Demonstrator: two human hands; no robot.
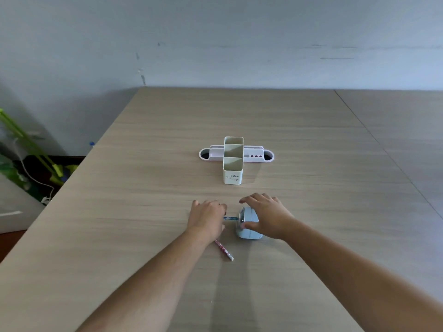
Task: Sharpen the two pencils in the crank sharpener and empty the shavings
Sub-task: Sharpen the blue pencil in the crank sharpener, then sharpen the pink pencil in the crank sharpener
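A pale blue crank sharpener (249, 227) stands on the wooden table (143, 236), near the front middle. My right hand (266, 216) lies over its top and right side, thumb on its front face, holding it. A blue pencil (229, 218) runs level between my left hand (208, 218) and the sharpener's left face, its tip at the sharpener's opening. My left hand is closed on the pencil's other end. A red patterned pencil (224, 250) lies on the table, partly under my left wrist.
A white desk organiser (233, 161) with tall square cups and a flat tray stands behind the hands. To the right a seam (383, 149) joins a second table. Left of the table lie green items, a cable and a grey box.
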